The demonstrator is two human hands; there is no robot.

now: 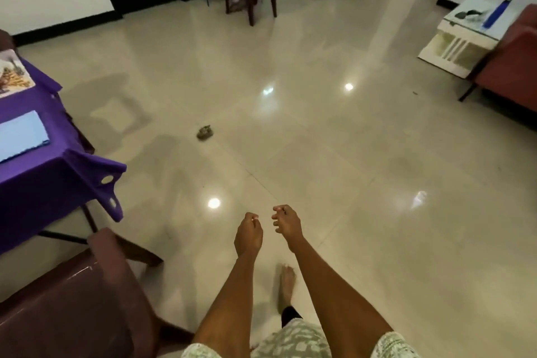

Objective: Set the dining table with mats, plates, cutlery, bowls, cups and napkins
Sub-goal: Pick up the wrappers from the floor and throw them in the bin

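At your left stands the dining table (43, 183), covered with a purple tablecloth (35, 180) whose corner hangs down in folds. On the cloth you see a light blue mat (21, 136), lying flat near the table's edge, and farther along, a patterned mat (14, 74), only partly in view. The two mats are apart from each other. Before you spreads the glossy beige tiled floor (319, 139), which reflects the ceiling lights. On it lies one small dark object (205, 132), too small for you to identify, well apart from the table.
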